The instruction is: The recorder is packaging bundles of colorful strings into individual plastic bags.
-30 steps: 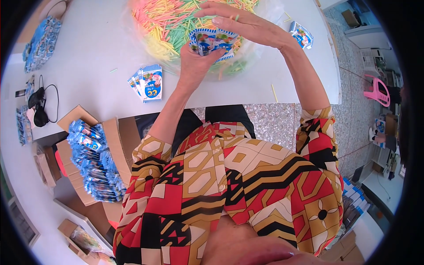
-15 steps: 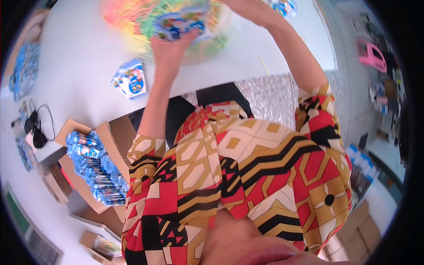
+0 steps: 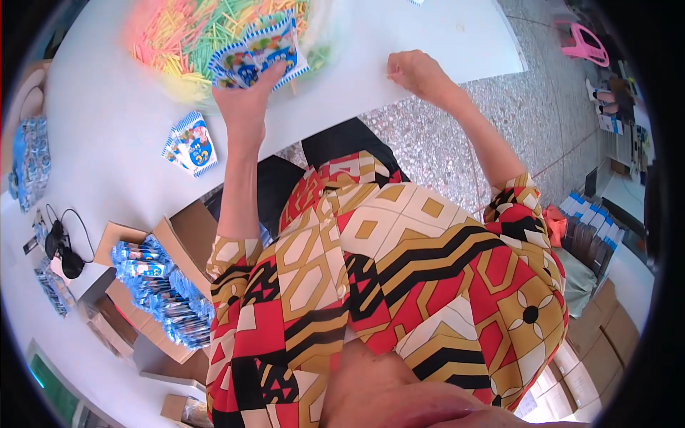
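My left hand [image 3: 245, 103] is closed on blue-and-white printed packets [image 3: 264, 51], fanned out above a pile of thin coloured sticks [image 3: 214, 25]. The pile, pink, yellow, green and orange, lies in a see-through wrapping or container with a blurred rim. My right hand [image 3: 422, 77] is over the table near its front edge, fingers pinched together. What its fingertips hold, if anything, is too small to make out. Nearer me, left of my left forearm, a few similar packets [image 3: 194, 145] overlap on the white table [image 3: 93, 107].
An open cardboard box [image 3: 187, 239] full of blue packets [image 3: 153, 285] stands at the table's left front edge. More packets [image 3: 30, 157] and a black cabled object [image 3: 64, 250] lie farther left. A pink plastic object [image 3: 586, 46] is over the speckled floor [image 3: 421, 143] at right.
My right hand has come down and nearer to the table's front edge, where a loose yellow stick lay; that stick no longer shows. My left hand still holds the packets. The whole view has shifted.
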A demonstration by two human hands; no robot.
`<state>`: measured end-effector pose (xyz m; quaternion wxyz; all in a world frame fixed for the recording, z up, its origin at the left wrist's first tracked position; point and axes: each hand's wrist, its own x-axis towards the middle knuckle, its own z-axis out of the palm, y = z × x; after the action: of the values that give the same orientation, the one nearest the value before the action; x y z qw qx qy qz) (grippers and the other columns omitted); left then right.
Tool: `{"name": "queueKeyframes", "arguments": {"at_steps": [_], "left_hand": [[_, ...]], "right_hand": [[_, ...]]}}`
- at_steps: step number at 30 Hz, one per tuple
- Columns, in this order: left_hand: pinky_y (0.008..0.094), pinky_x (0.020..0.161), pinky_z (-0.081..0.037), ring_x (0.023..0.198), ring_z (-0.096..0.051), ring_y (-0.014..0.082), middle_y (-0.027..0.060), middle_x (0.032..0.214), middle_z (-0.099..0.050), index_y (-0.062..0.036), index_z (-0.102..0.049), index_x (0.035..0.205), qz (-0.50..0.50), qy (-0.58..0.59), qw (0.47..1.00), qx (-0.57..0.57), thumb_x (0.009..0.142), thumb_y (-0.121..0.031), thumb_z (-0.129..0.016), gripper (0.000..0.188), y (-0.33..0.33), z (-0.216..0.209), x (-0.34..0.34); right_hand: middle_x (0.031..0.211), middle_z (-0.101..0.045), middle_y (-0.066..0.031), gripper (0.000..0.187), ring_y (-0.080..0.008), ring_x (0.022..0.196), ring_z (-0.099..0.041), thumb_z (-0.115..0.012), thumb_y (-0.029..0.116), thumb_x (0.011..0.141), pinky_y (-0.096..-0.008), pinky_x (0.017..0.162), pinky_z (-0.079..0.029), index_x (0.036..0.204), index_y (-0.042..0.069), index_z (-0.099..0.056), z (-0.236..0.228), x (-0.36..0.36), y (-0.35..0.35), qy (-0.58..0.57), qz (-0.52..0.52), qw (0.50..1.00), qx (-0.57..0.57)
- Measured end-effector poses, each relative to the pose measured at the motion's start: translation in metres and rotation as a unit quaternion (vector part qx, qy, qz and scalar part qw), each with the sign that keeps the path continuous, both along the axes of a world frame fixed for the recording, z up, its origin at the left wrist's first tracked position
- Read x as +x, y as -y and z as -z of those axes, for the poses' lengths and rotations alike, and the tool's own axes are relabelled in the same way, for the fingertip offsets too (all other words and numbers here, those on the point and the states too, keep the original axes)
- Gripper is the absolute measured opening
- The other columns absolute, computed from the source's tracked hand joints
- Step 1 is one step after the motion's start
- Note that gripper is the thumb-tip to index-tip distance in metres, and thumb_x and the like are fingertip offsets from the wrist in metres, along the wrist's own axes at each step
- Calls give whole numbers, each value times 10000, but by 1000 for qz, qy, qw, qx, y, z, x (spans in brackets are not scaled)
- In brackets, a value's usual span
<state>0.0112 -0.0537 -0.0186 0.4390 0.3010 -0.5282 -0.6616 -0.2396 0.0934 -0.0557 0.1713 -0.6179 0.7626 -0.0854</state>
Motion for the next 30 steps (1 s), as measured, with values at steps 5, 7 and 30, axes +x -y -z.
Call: {"name": "queueKeyframes", "arguments": {"at_steps": [5, 7, 30], "left_hand": [[254, 765, -496, 818, -627, 116, 61, 944, -665, 11, -613, 1010, 5, 9, 1000, 26, 713, -3, -757, 330, -5, 5, 10], [254, 759, -496, 816, -627, 115, 59, 941, -666, 7, -615, 1008, 8, -10, 1000, 19, 718, -8, -755, 323, -6, 6, 10], [243, 737, -508, 822, -625, 109, 68, 954, -663, 16, -599, 1023, 35, -55, 997, 29, 727, 0, -744, 330, -11, -9, 15]], "right_hand": [[752, -630, -104, 175, -203, 728, -618, -633, 125, 820, -305, 688, -495, 974, 46, -605, -22, 8, 26, 55, 17, 998, -16], [779, -637, -81, 197, -159, 750, -618, -622, 96, 832, -279, 692, -493, 1024, 52, -611, -44, 17, 42, 166, 19, 982, -88], [906, -650, -40, 192, -135, 810, -604, -610, 71, 863, -264, 734, -485, 1049, 24, -617, -115, 85, 94, 375, -116, 840, -374]]}}
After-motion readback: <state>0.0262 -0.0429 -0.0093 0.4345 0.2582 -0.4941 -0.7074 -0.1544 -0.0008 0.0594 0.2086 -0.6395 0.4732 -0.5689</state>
